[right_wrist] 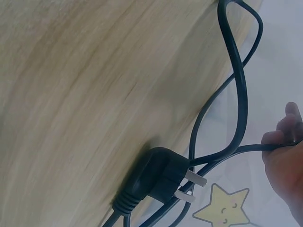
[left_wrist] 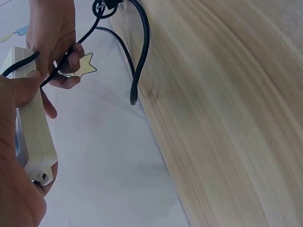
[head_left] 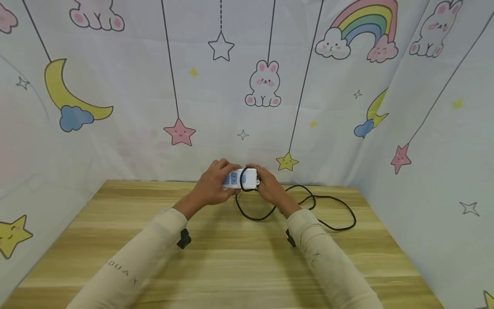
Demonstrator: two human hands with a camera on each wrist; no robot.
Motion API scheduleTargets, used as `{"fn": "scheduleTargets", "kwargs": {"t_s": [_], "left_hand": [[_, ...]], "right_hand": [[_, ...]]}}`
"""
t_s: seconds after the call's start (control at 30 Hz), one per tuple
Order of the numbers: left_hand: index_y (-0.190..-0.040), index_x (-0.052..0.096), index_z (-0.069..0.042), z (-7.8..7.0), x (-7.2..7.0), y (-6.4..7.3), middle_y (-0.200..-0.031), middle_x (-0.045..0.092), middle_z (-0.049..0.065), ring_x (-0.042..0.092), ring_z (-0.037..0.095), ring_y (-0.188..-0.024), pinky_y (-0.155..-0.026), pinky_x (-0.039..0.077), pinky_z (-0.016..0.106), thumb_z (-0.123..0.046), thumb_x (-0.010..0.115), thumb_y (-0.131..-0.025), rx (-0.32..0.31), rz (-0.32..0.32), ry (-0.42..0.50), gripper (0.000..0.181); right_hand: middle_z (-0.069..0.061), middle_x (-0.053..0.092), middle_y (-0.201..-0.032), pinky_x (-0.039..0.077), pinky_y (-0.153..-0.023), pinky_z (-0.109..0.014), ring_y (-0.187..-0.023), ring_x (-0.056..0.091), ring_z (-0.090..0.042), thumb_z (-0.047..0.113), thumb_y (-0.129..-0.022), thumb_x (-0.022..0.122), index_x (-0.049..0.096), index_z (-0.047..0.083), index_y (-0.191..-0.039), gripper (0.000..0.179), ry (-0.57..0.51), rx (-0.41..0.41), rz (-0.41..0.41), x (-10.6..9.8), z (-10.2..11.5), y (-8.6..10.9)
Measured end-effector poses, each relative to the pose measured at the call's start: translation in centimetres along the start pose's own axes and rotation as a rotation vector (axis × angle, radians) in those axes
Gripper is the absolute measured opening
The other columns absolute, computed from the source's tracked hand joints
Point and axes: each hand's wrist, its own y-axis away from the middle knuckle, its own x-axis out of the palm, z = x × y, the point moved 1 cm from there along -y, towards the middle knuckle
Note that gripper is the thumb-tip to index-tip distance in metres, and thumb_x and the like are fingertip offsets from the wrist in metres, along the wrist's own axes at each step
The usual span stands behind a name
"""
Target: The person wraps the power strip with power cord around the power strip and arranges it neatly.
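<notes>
Left fingers [head_left: 229, 167] partly hide the white power strip [head_left: 251, 177].

One left hand [head_left: 214, 184] and one right hand [head_left: 273, 187] are at the centre of the head view, with two sleeves [head_left: 133, 257] reaching the lower edge. Mid-frame there is one power strip [head_left: 251, 178], mostly right of it one black cord [head_left: 259, 220], and below them one surface [head_left: 231, 262]. The right wrist view has one plug [right_wrist: 161, 175] with two metal prongs [right_wrist: 195, 178], lower centre. The head view's prints include one rainbow [head_left: 364, 21] at upper right, two crescent moons [head_left: 55, 88], three rabbits [head_left: 263, 90] and two pink stars [head_left: 179, 132].
</notes>
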Motion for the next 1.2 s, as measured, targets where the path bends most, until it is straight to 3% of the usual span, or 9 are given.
{"fn": "scheduleTargets", "kwargs": {"t_s": [0.27, 0.53, 0.77, 1.03, 1.13, 1.2], "left_hand": [[-0.151, 0.066, -0.015, -0.1, -0.2, -0.4, -0.131, 0.063, 0.015, 0.057, 0.033, -0.111, -0.091, 0.061, 0.054, -0.023, 0.095, -0.090, -0.017, 0.008, 0.002, 0.069], [-0.151, 0.066, -0.016, -0.1, -0.4, -0.4, -0.131, 0.063, 0.014, 0.056, 0.033, -0.111, -0.089, 0.061, 0.054, -0.023, 0.093, -0.091, -0.031, 0.006, 0.006, 0.066], [-0.152, 0.066, -0.016, -0.1, 0.1, -0.6, -0.129, 0.062, 0.013, 0.056, 0.032, -0.111, -0.091, 0.061, 0.052, -0.024, 0.092, -0.092, -0.023, 0.007, 0.024, 0.066], [-0.153, 0.065, -0.015, -0.5, 0.1, -0.7, -0.131, 0.063, 0.014, 0.056, 0.032, -0.112, -0.090, 0.059, 0.051, -0.026, 0.092, -0.093, -0.001, 0.000, 0.045, 0.066], [-0.152, 0.066, -0.015, -0.6, 0.0, -1.0, -0.130, 0.064, 0.014, 0.057, 0.032, -0.112, -0.089, 0.059, 0.051, -0.027, 0.093, -0.093, 0.019, -0.013, 0.036, 0.066], [-0.152, 0.066, -0.015, -0.6, -0.1, -1.0, -0.131, 0.064, 0.013, 0.057, 0.032, -0.112, -0.089, 0.059, 0.051, -0.027, 0.093, -0.093, 0.015, -0.016, 0.032, 0.066]], "right_hand": [[-0.020, 0.059, -0.166, 0.047, -0.125, -0.065, -0.155, 0.055, -0.043, 0.023, -0.122, 0.040, 0.045, 0.019, -0.172, 0.050, 0.004, 0.002, -0.012, -0.4, 0.4, -0.1], [-0.018, 0.040, -0.181, 0.034, -0.136, -0.063, -0.170, 0.036, -0.041, 0.032, -0.124, 0.036, 0.030, 0.016, -0.180, 0.059, -0.072, 0.064, 0.020, 0.0, 0.8, -0.1], [-0.020, 0.040, -0.181, 0.034, -0.136, -0.063, -0.169, 0.037, -0.043, 0.039, -0.123, 0.037, 0.030, 0.010, -0.179, 0.063, -0.069, 0.108, -0.003, 0.4, 0.9, 0.5], [-0.026, 0.030, -0.184, 0.031, -0.138, -0.062, -0.171, 0.032, -0.044, 0.029, -0.123, 0.041, 0.008, 0.008, -0.182, 0.071, -0.061, 0.090, 0.010, 1.1, 1.4, 0.8], [-0.025, 0.030, -0.184, 0.032, -0.138, -0.061, -0.171, 0.032, -0.043, 0.031, -0.124, 0.041, 0.006, 0.009, -0.182, 0.071, -0.053, 0.096, 0.003, 1.2, 1.8, 0.9], [-0.026, 0.036, -0.182, 0.038, -0.134, -0.061, -0.167, 0.040, -0.044, 0.032, -0.123, 0.041, 0.015, 0.007, -0.182, 0.069, -0.049, 0.112, -0.005, 1.2, 2.0, 1.0]]}}
